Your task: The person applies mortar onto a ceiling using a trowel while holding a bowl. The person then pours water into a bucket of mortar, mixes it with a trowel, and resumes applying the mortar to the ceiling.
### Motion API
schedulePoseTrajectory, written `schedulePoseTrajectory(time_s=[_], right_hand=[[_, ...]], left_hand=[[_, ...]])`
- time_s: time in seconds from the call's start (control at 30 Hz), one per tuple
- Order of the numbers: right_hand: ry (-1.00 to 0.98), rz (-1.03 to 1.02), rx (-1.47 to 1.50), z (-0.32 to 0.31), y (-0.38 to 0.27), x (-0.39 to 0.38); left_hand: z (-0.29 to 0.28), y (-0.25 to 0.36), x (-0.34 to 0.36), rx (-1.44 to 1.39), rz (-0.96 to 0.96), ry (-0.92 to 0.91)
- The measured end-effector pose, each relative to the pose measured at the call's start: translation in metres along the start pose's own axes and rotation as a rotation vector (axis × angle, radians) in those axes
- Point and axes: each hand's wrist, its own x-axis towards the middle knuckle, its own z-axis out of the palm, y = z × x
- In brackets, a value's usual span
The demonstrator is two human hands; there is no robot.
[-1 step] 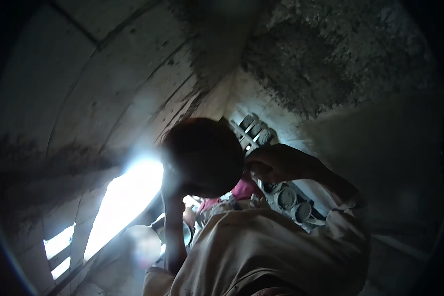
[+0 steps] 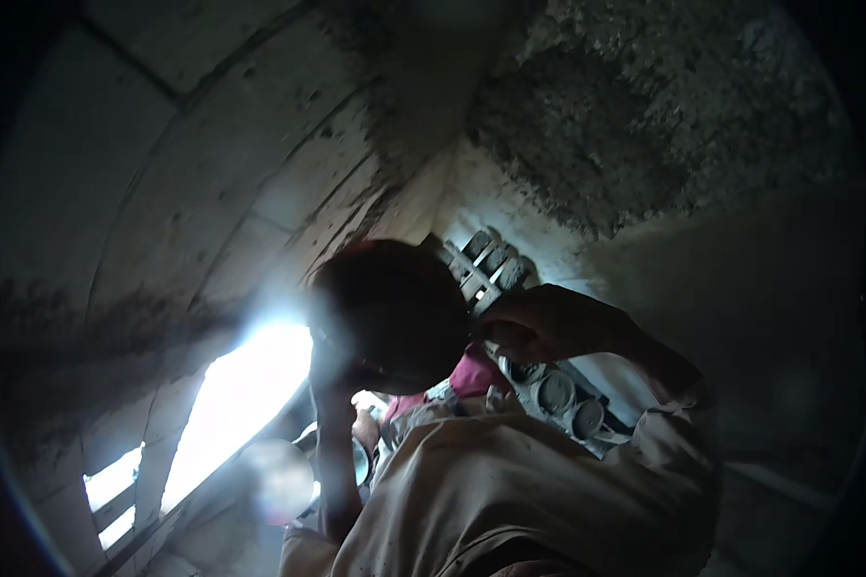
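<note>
A dark round thing, bowl-like in outline (image 2: pixel 390 313), is held up before my chest; its inside and details are lost in shadow. My right hand (image 2: pixel 524 322) is closed at its right edge, fingers curled in against it. On the other side, my left hand (image 2: pixel 332 370) supports it at the lower left, the forearm rising almost straight up. The left fingers are mostly dark and merge with the round thing. My light, loose garment (image 2: pixel 491 471) fills the lower middle.
Behind the round thing, a slatted rack (image 2: pixel 476 279) bears several rough grey blocks (image 2: pixel 496 258). Round grey vessels (image 2: pixel 555 391) stand beyond my right forearm. Pink cloth (image 2: pixel 474 373) shows below. Bright openings (image 2: pixel 245 404) break the left wall; a rough dark patch (image 2: pixel 597 135) covers the upper right.
The round thing has shifted slightly left and down in the view, with both hands still at it. The rack shows a little more beside it.
</note>
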Motion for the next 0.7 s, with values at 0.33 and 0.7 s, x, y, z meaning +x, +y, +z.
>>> schedulePoseTrajectory(time_s=[0.33,0.7], right_hand=[[0.377,0.485,0.284,-0.22,0.226,-0.011],[0.502,0.512,-0.472,-0.248,0.006,-0.07]], left_hand=[[0.068,-0.011,0.043,-0.068,-0.113,0.053],[0.08,-0.009,0.044,-0.067,-0.02,0.078]])
